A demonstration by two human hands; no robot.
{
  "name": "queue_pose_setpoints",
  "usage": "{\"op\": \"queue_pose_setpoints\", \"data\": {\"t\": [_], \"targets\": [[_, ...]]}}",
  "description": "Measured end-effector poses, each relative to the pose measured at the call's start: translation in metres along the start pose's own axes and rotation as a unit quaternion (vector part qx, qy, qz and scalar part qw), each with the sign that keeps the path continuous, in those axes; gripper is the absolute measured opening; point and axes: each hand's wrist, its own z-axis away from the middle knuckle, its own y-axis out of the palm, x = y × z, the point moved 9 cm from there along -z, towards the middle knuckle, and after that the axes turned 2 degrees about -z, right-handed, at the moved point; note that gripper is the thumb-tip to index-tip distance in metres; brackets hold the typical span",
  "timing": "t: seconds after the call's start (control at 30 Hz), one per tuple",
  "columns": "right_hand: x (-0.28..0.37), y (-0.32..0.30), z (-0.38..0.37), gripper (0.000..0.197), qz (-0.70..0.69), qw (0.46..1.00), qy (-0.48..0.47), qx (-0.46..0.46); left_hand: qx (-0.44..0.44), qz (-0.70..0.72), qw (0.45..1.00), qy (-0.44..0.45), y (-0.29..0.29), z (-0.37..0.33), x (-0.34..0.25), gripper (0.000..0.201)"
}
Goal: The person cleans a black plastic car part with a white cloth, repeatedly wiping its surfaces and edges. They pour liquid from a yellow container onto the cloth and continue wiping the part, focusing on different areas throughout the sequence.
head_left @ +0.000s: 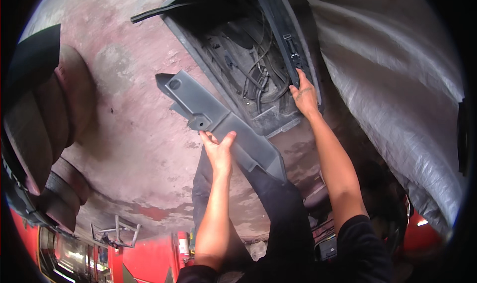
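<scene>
My left hand (217, 152) grips a long grey plastic trim panel (206, 100) by its edge, thumb on top and fingers at the near side. The panel has a round recess at its far end and a tab with a small hole. It is tilted across my legs, beside a long dark open bin (198, 59). My right hand (304, 98) is closed round the near end of a long black strip (278, 32) that lies along the bin's right side. Small metal clips show on the strip just beyond my fingers. Part of my right fingers is hidden behind it.
Cables and hoses (258, 76) lie tangled in the bin. A black bar (156, 14) sticks out over its left wall. A silver cover (392, 84) hangs at the right. Dusty tyres (72, 99) are stacked left, and a metal frame (117, 232) stands behind red bodywork at lower left.
</scene>
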Motion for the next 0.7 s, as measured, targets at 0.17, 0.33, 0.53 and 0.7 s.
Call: {"op": "queue_pose_setpoints", "data": {"t": [0.17,0.33,0.53,0.7], "targets": [[-0.005,0.012,0.013,0.064,0.041,0.999,0.006,-0.003,0.028,0.016,0.999,0.039,0.0,-0.006,-0.011,0.094],[0.009,0.011,0.019,0.065,0.16,0.983,-0.008,-0.085,0.008,0.012,0.999,0.042,-0.01,-0.016,-0.003,0.098],[0.008,0.015,0.011,0.059,0.072,0.983,0.011,-0.167,0.038,0.018,0.998,0.038,-0.004,-0.012,-0.008,0.109],[0.011,0.013,0.009,0.055,0.124,0.985,-0.009,-0.124,0.049,0.021,0.998,0.04,-0.001,-0.012,-0.013,0.107]]}}
